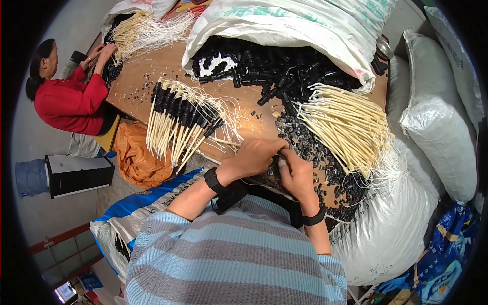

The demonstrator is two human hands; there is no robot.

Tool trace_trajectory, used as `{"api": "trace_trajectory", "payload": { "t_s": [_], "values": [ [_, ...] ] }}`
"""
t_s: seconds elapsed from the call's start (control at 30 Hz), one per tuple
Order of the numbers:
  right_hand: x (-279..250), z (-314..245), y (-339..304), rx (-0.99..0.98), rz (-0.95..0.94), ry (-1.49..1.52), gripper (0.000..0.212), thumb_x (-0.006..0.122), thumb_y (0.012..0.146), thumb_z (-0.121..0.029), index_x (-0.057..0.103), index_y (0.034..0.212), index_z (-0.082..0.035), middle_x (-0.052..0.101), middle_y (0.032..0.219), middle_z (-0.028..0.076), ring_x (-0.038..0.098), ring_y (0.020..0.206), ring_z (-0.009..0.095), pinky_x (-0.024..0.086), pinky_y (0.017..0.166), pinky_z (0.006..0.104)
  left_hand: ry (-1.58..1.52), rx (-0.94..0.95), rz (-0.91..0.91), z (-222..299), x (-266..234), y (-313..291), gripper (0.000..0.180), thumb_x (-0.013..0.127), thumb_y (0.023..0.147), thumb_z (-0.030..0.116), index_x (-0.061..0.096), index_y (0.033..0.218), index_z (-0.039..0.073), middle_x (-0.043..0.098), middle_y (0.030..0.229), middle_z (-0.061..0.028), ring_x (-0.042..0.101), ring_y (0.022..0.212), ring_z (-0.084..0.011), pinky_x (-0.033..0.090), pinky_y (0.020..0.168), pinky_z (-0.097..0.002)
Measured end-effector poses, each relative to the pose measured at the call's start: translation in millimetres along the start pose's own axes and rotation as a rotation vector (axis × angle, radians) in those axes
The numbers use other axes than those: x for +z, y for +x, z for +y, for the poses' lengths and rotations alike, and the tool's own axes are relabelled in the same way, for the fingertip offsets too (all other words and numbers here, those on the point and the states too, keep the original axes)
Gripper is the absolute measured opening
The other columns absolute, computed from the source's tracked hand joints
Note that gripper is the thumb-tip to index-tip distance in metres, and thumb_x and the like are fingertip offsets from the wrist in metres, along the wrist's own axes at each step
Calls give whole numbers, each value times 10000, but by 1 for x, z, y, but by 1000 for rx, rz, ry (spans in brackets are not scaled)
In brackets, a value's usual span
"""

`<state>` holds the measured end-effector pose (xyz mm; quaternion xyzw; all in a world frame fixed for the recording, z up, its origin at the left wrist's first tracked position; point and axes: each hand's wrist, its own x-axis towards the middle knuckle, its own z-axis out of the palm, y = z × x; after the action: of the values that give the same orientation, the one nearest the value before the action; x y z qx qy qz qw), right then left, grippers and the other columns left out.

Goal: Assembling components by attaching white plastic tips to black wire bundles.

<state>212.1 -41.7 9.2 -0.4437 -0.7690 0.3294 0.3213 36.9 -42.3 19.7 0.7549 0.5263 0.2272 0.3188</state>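
Both hands were closed together on a small black cap [281, 154]: left hand [254, 156] above-left, right hand [296, 173] below-right. Loose sticks [345, 122] lay beyond, nearer the right hand.

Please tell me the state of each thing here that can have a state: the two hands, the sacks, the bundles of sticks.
left hand: closed on a small part, touching the right hand.
right hand: fingers pinched at the same part.
white sack: open, black parts spilling out.
capped sticks: fanned out on the table, black caps on.
bare sticks: piled, uncapped.
orange bag: crumpled.
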Motion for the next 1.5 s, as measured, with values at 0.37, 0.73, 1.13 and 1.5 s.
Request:
{"api": "trace_trajectory", "payload": {
  "t_s": [0.37,0.73,1.13,1.5],
  "values": [
    [-6,-5,3,-39,-38,-128,175,605,859,-48,630,1032,-28,639,805,194,643,686,363,505,602,394,-270,252,318,-19,-6,-2,211,645,648,-78,657,815,49,637,814,-56,618,800,-230,493,689,-323],
    [0,15,-9,262,71,162,144,612,859,-84,679,964,-10,530,577,42,482,526,83,392,504,254,214,-136,544,-79,-10,31,274,677,693,2,662,964,39,643,873,-111,620,756,-243,500,683,-333],
    [11,45,-3,530,144,226,122,653,849,-139,705,878,-32,503,524,14,450,508,66,379,490,268,-861,-353,147,-42,14,25,195,571,840,-34,656,1011,1,665,863,-36,618,707,-57,501,613,-190],
    [7,25,4,518,56,121,131,616,896,-101,679,823,-12,485,593,-93,387,539,19,294,490,215,-753,-220,255,-9,39,16,143,610,791,-94,631,906,-11,654,822,-1,613,770,-37,484,683,-172]
  ]
}}
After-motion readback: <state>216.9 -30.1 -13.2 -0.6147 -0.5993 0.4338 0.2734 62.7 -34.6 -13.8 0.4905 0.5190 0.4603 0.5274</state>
